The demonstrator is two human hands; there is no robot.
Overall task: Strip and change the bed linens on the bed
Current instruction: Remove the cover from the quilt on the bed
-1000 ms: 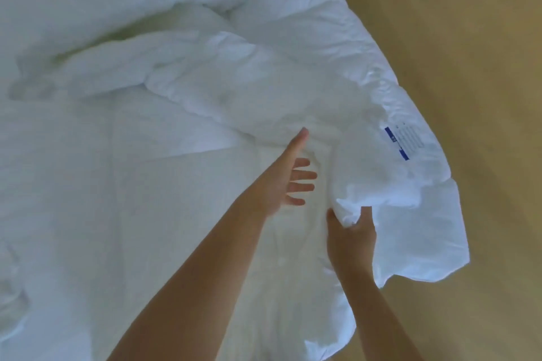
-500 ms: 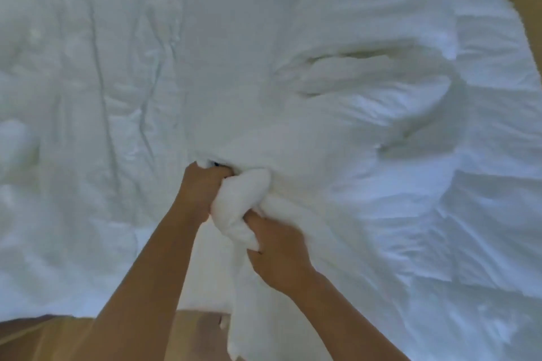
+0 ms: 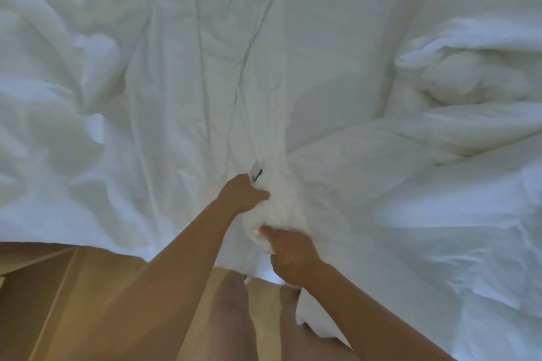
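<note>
White duvet [image 3: 280, 199] — apparently pointing away — in left hand [image 3: 242, 194] and right hand [image 3: 293, 256].

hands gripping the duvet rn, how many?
2. The left hand grips the bunched duvet beside its label; the right hand grips the same bunch lower, at the bed's edge. No other hand shows.

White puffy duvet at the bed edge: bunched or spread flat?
Bunched. The left hand and right hand both grip a gathered wad of the white puffy duvet, and creases radiate from it.
</note>
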